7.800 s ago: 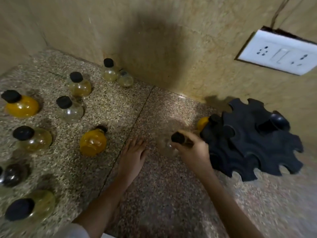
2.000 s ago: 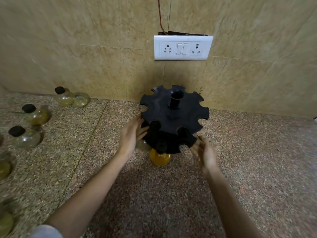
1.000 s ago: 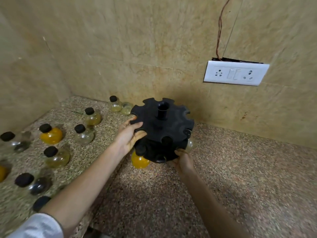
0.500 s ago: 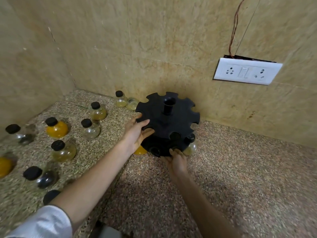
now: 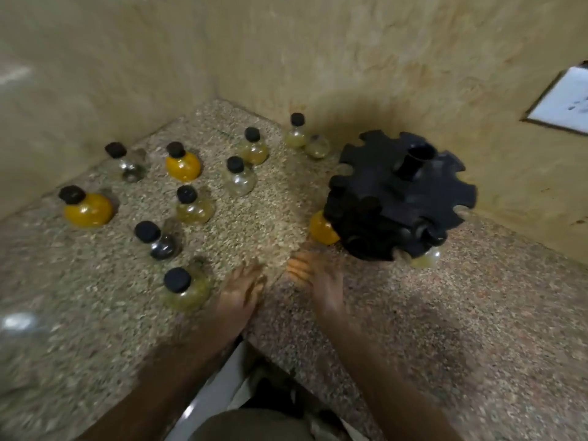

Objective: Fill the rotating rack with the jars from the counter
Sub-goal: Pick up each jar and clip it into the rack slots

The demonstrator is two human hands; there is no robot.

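Both hands empty, fingers spread: left hand (image 5: 239, 292) and right hand (image 5: 321, 276) rest on speckled stone table (image 5: 461, 313). Black notched plastic rotating rack (image 5: 397, 198) nearly empty; next grab nearest black-capped round glass jar (image 5: 184, 289).

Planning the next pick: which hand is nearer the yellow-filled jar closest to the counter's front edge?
Left. The left hand lies just right of that jar; the right hand is farther right.

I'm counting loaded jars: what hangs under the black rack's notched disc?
Under the rack, an orange-filled jar shows at its left edge and a pale yellowish jar at its front right. The disc covers anything farther back.
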